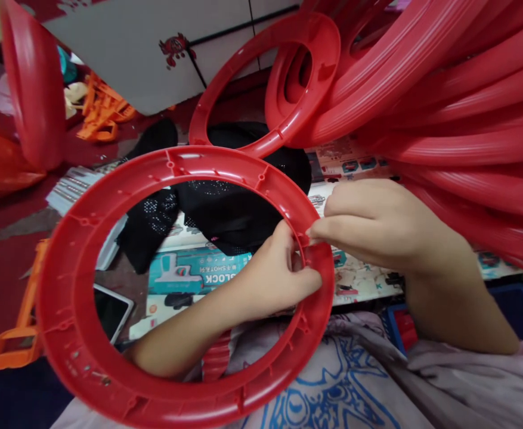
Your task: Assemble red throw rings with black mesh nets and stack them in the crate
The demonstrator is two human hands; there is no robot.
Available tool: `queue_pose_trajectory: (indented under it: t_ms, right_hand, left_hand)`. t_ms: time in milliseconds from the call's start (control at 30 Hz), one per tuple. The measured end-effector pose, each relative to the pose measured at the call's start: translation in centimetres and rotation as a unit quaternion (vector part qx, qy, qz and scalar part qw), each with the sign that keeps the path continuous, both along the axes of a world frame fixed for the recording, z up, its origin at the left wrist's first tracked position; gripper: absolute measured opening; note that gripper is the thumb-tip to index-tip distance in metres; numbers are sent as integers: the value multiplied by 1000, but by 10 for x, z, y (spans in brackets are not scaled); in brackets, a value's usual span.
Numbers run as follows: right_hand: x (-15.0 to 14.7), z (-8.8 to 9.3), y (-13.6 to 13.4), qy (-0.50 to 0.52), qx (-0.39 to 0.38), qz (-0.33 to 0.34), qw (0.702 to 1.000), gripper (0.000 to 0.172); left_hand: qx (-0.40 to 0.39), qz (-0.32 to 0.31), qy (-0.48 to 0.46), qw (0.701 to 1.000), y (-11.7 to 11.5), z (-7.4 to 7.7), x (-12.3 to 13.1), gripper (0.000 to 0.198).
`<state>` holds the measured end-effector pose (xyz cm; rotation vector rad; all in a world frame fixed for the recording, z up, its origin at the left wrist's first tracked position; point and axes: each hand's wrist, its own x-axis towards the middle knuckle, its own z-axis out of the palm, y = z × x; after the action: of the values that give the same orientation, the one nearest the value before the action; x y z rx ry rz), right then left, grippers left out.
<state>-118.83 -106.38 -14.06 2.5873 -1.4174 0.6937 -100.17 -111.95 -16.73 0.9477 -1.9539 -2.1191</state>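
Observation:
A large red plastic ring [71, 262], its ribbed hollow side facing up, lies tilted over my lap. My left arm passes through its opening, and my left hand [283, 271] is closed around the right part of the rim. At that same spot my right hand [364, 223] pinches with thumb and fingertips against the inside of the channel. Whatever is between those fingertips is hidden or too small to make out. Several small metal pieces [104, 379] rest in the channel at the lower left.
Another red ring [319, 59] leans behind, beside a big pile of red ring parts [467, 89] on the right. Black cloth [238, 217] lies on printed cardboard [167, 256]. A phone [111, 313], orange plastic parts [19, 322] and a blue crate [518, 310] are nearby.

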Motion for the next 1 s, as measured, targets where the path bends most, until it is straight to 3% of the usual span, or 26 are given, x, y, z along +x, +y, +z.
queue_pose_trajectory:
  t_ms: [267, 467, 667, 1000]
  right_hand:
    - [1, -3, -1, -102, -17, 43, 994, 27]
    - [0, -3, -2, -126, 45, 70, 989, 31]
    - [-2, -8, -3, -188, 93, 92, 973, 22]
    - [-7, -4, -3, -175, 106, 99, 974, 22]
  left_hand:
    - [36, -45, 12, 998, 5, 10, 6, 51]
    - [34, -101, 12, 994, 5, 17, 6, 55]
    - [18, -128, -7, 992, 5, 21, 5, 62]
    - [11, -174, -50, 983, 2, 18, 11, 59]
